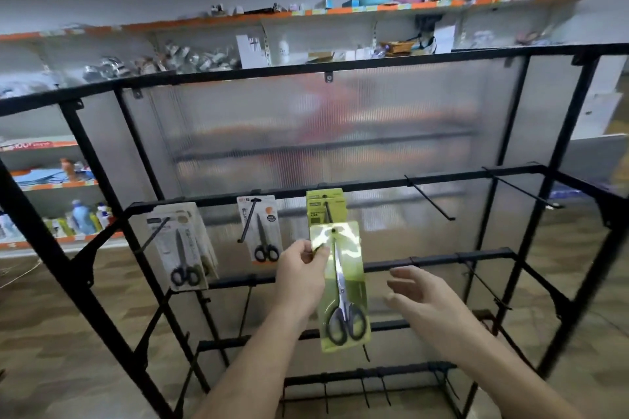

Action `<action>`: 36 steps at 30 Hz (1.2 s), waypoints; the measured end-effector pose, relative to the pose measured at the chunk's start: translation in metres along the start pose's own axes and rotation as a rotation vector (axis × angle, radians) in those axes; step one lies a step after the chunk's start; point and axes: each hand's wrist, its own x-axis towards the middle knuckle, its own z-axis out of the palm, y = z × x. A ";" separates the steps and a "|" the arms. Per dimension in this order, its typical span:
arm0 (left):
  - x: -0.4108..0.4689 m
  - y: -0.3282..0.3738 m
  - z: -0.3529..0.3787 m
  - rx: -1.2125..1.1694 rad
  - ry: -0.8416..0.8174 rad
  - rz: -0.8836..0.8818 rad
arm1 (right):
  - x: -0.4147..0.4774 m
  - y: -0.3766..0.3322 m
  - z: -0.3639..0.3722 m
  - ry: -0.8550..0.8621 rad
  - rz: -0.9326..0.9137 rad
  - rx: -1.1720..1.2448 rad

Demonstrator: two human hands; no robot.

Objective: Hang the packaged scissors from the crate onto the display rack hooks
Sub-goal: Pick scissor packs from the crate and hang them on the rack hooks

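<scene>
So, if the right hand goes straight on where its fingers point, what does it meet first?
The right hand would probably meet the green scissors package pinched by the left hand; depth is unclear.

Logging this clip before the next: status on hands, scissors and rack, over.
Left hand pinching green scissors pack at its upper left edge, hang hole at hook tip. Right hand open, off the pack. Matching packs already on that hook, nothing blocking.
</scene>
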 end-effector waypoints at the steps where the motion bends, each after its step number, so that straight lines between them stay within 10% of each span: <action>1: 0.003 -0.001 0.003 0.010 0.006 0.005 | -0.004 0.003 -0.001 0.013 -0.008 0.003; 25: 0.134 -0.010 0.035 0.368 0.109 -0.147 | -0.039 0.037 -0.020 -0.149 -0.036 -0.284; 36: -0.012 0.010 0.014 0.322 0.050 -0.046 | -0.035 0.037 -0.059 -0.139 -0.110 -0.360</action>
